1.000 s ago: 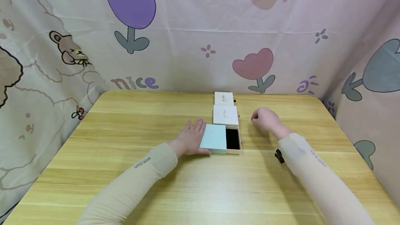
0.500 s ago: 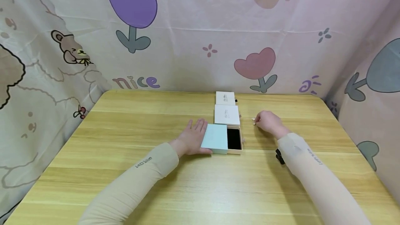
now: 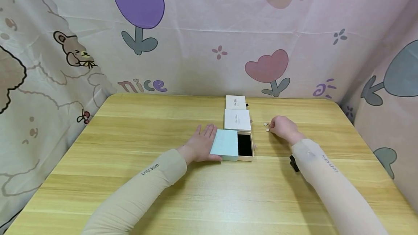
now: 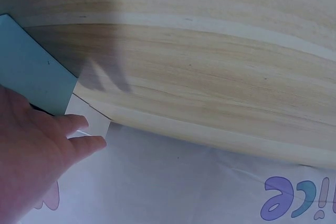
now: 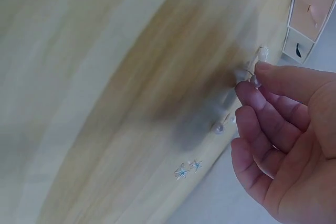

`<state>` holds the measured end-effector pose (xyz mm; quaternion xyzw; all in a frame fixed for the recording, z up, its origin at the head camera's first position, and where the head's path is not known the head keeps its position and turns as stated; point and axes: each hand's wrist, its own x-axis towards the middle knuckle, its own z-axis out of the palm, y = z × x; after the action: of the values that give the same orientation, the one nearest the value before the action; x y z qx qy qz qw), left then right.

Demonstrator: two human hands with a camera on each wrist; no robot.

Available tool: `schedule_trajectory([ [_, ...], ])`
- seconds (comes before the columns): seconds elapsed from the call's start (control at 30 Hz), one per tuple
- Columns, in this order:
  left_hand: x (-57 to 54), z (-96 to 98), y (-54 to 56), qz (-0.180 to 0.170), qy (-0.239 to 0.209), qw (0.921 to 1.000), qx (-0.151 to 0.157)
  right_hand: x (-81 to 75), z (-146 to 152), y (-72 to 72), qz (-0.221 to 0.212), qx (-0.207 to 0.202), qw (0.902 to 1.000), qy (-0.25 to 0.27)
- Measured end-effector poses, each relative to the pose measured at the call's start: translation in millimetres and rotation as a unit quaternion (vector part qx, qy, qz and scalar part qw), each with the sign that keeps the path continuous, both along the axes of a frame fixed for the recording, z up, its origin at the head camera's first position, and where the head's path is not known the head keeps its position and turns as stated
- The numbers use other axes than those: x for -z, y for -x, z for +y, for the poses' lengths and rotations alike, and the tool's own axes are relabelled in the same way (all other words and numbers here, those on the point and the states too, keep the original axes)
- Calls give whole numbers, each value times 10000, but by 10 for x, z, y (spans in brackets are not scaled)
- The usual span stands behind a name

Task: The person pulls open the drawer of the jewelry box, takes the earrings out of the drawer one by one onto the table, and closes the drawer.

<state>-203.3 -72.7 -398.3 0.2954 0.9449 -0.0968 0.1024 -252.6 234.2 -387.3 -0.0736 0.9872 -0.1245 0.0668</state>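
Observation:
My left hand (image 3: 200, 146) lies with straight fingers against the left end of a pale blue drawer box (image 3: 225, 144). The box's drawer (image 3: 244, 159), lined in black, is pulled partly out to the right. Right of the boxes, my right hand (image 3: 284, 128) is low over the table. In the right wrist view its thumb and index finger pinch a small pearl earring (image 5: 255, 81). White earring pieces (image 3: 267, 130) lie on the table just left of that hand. Another pearl earring (image 5: 218, 127) and two blue starfish earrings (image 5: 181, 171) lie near it in the right wrist view.
Two white boxes, the middle one (image 3: 237, 119) and the far one (image 3: 236, 102), stand in line behind the blue box. A black object (image 3: 294, 163) shows under the right sleeve. A printed cloth (image 3: 196, 46) hangs behind the wooden table (image 3: 147, 119).
My right hand has drawn slightly to the right, and white earring pieces now show on the table at its left. The left hand and the boxes have kept their places.

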Motion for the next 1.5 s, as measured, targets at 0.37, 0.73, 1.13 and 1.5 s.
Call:
schedule_trajectory([
  [0.37, -31, 22, 11, -30, 64, 10000, -27, -53, 38, -12, -87, 20, 9998, -157],
  [0.73, -35, 11, -34, -31, 93, 9999, -33, -293, -74, -161, -267, -587, 9977, 190],
  [1.13, -31, 25, -71, -111, -49, 9999, -55, -249, -306, -435, -1129, -1851, 9755, 378],
  [1.5, -96, -76, 61, -873, -1436, 9855, -231, -157, -454, -551, -993, -1860, 9769, 348],
])
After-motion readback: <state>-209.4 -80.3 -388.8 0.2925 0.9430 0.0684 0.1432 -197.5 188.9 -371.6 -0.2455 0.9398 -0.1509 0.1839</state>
